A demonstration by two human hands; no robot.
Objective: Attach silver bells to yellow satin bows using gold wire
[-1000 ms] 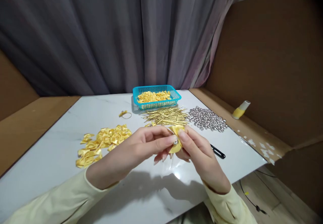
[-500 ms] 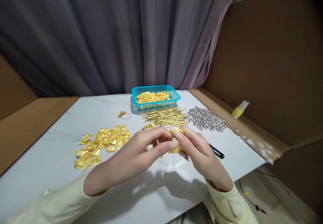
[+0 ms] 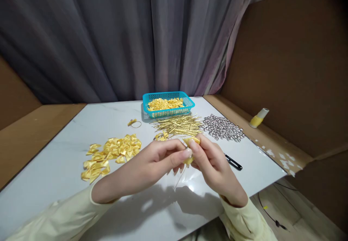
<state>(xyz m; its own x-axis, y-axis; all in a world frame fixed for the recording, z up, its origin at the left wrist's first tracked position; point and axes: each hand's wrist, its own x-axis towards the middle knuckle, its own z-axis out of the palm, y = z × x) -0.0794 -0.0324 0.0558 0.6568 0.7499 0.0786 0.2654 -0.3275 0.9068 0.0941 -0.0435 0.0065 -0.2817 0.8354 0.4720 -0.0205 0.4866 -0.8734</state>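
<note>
My left hand (image 3: pixel 152 165) and my right hand (image 3: pixel 212 165) meet above the white table (image 3: pixel 54 168), both pinched on one small yellow ribbon bow (image 3: pixel 190 142). The fingertips press together around it, and a thin gold pin (image 3: pixel 179 177) hangs down below them. Most of the bow is hidden by my fingers. A pile of yellow ribbon bows (image 3: pixel 111 154) lies to the left of my left hand. Behind my hands lie a heap of gold pins (image 3: pixel 179 124) and a heap of silver beads (image 3: pixel 223 128).
A teal basket (image 3: pixel 168 96) with yellow bows stands at the back of the table. A small gold ring (image 3: pixel 134 123) lies left of it. A black tool (image 3: pixel 232 162) lies by my right hand. A yellow-and-white spool (image 3: pixel 259 117) rests on the brown cardboard ledge (image 3: pixel 272 143) at right. Grey curtains hang behind.
Both hands stayed together on the bow, shifting slightly and turning it. The gold pin now shows hanging below my fingers.
</note>
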